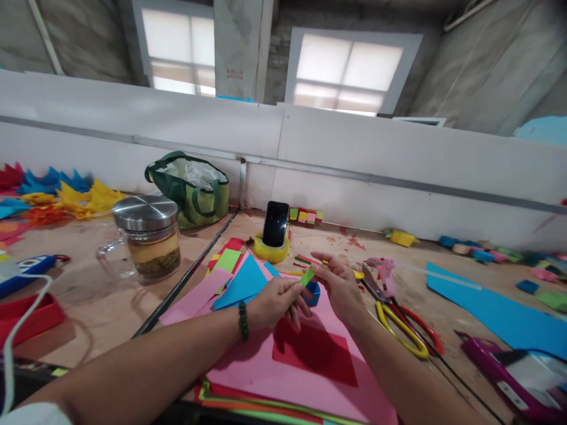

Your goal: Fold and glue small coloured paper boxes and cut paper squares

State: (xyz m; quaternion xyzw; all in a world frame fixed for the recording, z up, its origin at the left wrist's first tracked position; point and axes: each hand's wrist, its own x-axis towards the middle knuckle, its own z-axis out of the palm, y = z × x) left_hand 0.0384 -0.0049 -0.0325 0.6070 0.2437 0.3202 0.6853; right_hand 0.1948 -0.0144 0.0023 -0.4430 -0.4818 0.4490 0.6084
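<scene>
A small bright green strip [306,276], paper or felt, is pinched between both hands above the work stack. My left hand [280,300], with a dark bead bracelet at the wrist, has its fingertips closed on the strip's near end. At the far end, the thumb and finger of my right hand [337,284] close on it too. Just behind and below the strip sits a small blue folded piece [314,293], partly hidden by my fingers. Beneath my hands lie a red rectangle [316,354] and large pink sheets [248,369]. Blue triangular pieces [243,284] lie left of them.
Yellow- and red-handled scissors [401,330] and a pink glue gun [387,276] lie at right, near a purple device [509,372]. A phone [275,224] leans on a yellow tape roll [271,250]. A lidded glass mug [153,251] and green bag [206,203] stand left.
</scene>
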